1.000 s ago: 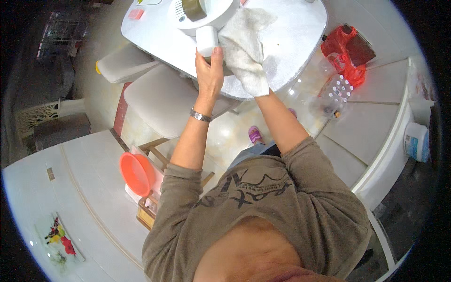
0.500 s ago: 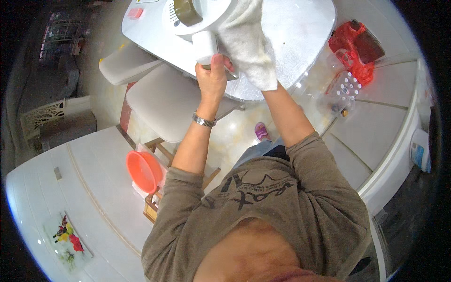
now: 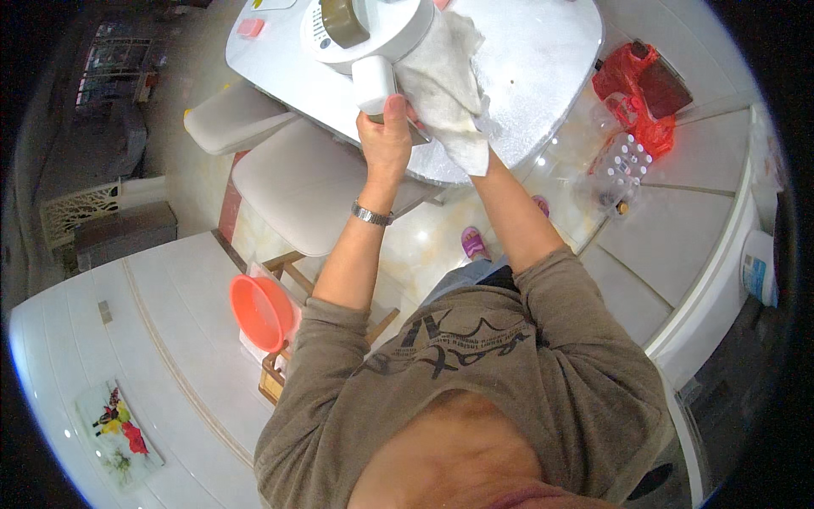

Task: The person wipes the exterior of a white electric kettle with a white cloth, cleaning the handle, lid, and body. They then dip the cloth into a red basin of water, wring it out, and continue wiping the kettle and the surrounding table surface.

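A white round appliance (image 3: pixel 393 42) with an olive handle (image 3: pixel 340 19) and a button panel sits on the white table (image 3: pixel 535 76). My left hand (image 3: pixel 385 144) grips a white block-shaped part (image 3: pixel 370 81) at the appliance's front, fingers wrapped round its lower end near a narrow metal piece. A crumpled off-white cloth (image 3: pixel 438 68) drapes beside the appliance and covers my right hand (image 3: pixel 471 157), so its fingers are hidden; only the wrist and forearm show below the cloth. A small pink item (image 3: pixel 250 27) lies at the table's back left.
Two padded grey chairs (image 3: pixel 284 191) stand at the table's left. A red plastic bag (image 3: pixel 644 102) and bottles in clear wrap (image 3: pixel 627 161) lie on the right. An orange basin (image 3: pixel 259 310) rests low at the lower left. A white cabinet (image 3: pixel 188 339) curves along the left.
Compared with a second ago, the white part and my left hand sit slightly lower in view. The cloth rose and shifted, then settled back lower over my right hand, its folds changed.
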Demonstrator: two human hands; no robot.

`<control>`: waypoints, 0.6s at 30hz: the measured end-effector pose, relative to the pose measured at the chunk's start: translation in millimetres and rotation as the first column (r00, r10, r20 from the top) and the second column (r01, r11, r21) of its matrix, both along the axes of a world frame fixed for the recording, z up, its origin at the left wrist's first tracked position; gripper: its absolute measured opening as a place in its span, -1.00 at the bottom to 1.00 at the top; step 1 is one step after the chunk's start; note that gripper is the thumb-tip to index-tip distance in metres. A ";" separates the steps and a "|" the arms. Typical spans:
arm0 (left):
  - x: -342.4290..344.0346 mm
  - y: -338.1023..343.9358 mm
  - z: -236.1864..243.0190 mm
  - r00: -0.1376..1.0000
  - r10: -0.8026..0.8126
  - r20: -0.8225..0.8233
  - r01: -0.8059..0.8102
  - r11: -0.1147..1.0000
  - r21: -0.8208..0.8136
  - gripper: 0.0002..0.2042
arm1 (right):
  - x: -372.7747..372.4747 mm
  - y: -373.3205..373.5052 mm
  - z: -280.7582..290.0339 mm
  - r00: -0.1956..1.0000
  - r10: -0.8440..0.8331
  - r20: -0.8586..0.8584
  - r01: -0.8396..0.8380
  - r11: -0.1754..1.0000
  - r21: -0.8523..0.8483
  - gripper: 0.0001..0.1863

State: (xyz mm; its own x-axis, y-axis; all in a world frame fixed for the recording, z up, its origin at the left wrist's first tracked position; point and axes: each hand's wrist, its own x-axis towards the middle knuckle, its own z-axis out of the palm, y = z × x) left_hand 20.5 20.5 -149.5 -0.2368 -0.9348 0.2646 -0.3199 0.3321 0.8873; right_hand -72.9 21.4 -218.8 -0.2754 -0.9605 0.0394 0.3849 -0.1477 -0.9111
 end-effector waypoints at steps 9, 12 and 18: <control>0.8 1.1 1.1 0.993 -0.072 -0.094 0.079 0.994 0.074 -0.45 | -2.8 -4.9 -20.2 0.997 0.025 -0.077 -0.020 0.998 0.063 -0.64; -0.6 0.0 -1.9 0.981 -0.072 -0.179 0.093 0.989 0.117 -0.52 | -9.2 -5.9 -19.3 0.996 0.014 -0.092 -0.009 0.999 0.050 -0.64; 4.2 0.1 -6.7 0.989 -0.067 -0.134 0.082 0.991 0.102 -0.45 | -8.3 -8.4 -20.5 0.994 0.041 -0.105 -0.037 0.998 0.042 -0.65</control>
State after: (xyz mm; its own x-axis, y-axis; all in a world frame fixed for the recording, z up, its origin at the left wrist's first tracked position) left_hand 24.7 20.7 -156.2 -0.2770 -0.9405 0.1968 -0.1773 0.2514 0.9515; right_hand -81.3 13.1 -239.2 -0.2344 -0.9718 0.0277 0.2911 -0.0973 -0.9517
